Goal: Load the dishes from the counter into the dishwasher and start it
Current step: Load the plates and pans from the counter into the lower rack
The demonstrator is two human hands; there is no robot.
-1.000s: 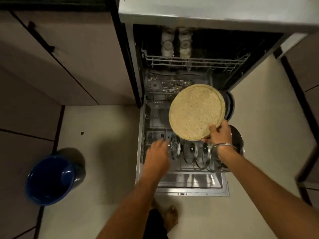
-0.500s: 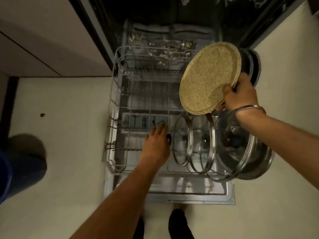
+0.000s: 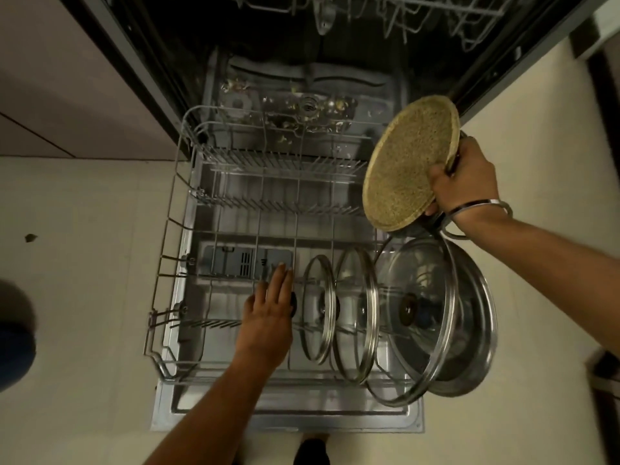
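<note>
The dishwasher stands open with its lower wire rack (image 3: 174, 229) pulled out over the door (image 3: 288, 421). My right hand (image 3: 464, 177) grips a round speckled tan plate (image 3: 407, 162) by its right edge, tilted above the rack's right side. My left hand (image 3: 268, 317) lies flat with fingers together against a black knob, just left of three glass lids (image 3: 317, 310) standing upright in the front tines. A steel lid (image 3: 476, 330) leans behind the largest glass lid at the right.
The upper rack (image 3: 419, 15) shows at the top. Cabinet fronts (image 3: 67, 95) lie to the left and pale floor tiles (image 3: 84, 263) on both sides. A dark blue bucket (image 3: 13, 337) sits at the left edge. My foot (image 3: 312, 451) is below the door.
The view has dropped closer to the lower rack. My right hand has carried the plate to the right and turned it more upright. My left hand stays by the lids.
</note>
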